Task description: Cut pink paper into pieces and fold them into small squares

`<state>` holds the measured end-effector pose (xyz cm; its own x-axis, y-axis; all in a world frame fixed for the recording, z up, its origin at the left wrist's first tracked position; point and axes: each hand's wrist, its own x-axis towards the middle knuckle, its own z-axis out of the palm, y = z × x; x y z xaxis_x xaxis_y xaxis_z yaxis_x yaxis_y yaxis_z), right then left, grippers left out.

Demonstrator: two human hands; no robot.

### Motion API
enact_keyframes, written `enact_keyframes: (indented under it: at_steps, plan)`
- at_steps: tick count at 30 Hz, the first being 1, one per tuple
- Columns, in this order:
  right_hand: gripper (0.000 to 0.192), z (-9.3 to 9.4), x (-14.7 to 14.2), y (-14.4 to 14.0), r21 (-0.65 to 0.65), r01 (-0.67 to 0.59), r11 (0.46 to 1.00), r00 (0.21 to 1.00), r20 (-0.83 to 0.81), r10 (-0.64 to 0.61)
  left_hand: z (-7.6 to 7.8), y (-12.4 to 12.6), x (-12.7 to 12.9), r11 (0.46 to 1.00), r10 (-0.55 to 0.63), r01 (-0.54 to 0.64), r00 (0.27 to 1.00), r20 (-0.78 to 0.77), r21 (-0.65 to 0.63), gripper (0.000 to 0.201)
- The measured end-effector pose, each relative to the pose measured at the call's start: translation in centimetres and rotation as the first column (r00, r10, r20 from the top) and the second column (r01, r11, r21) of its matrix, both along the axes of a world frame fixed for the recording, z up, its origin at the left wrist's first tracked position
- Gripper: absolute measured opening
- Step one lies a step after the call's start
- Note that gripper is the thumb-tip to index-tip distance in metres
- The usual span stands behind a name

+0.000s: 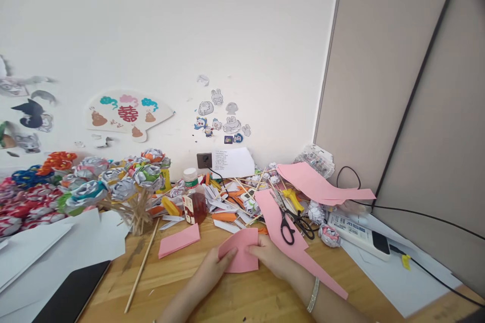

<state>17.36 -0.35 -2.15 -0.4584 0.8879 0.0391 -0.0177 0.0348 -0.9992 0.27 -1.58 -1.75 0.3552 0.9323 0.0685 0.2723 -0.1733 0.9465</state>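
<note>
A small pink paper piece (240, 252) lies on the wooden table (235, 298), partly folded. My left hand (212, 268) presses its left edge with the fingertips. My right hand (273, 257), with a silver bracelet at the wrist, pinches the paper's right edge. Both hands hold the same piece flat against the table. A second folded pink piece (179, 240) lies to the left, apart from my hands. A long pink paper strip (282, 229) runs under my right forearm, with black scissors (290, 224) resting on it.
A bunch of paper roses on sticks (125, 186) stands at left, next to a small bottle (194, 202). A wooden stick (142, 265) lies loose. White sheets and a dark tablet (71, 292) lie at front left. A power strip (358, 234) with cables sits right.
</note>
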Motion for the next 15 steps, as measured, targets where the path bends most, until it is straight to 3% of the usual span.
enact_keyframes:
  at_steps: [6,12,15]
  plan:
    - [0.035,-0.6,0.7,0.5,0.049,-0.085,0.995,0.996,-0.021,0.086,-0.1,-0.4,0.4,0.965,-0.054,0.101,0.979,0.195,-0.243,0.044]
    - [0.037,-1.2,0.8,1.1,0.024,-0.15,0.988,0.978,-0.145,0.152,0.0,-1.0,0.5,0.951,-0.038,0.129,0.95,0.31,-0.28,0.042]
    - [0.034,-1.5,0.9,1.2,0.011,-0.167,0.986,0.973,-0.162,0.167,0.2,-1.3,0.3,0.946,-0.091,0.18,0.947,0.309,-0.271,0.039]
